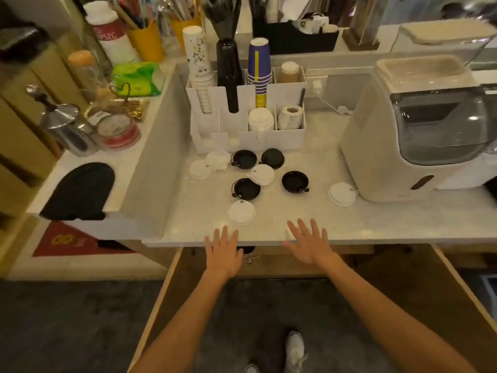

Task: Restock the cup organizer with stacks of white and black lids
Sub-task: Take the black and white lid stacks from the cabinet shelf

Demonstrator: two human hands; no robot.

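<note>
Presently, left hand [224, 247] and right hand [309, 244] hover flat, fingers spread, holding nothing, at the pale stone counter [282, 224] edge. Loose round white plastic lids [241, 212] and black plastic lids [294, 182] lie scattered before the white compartmented cup organizer [246, 117].

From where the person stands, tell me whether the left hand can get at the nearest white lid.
Probably yes. The left hand is open at the counter edge, and the nearest white lid lies just beyond its fingertips with bare counter between them.
</note>
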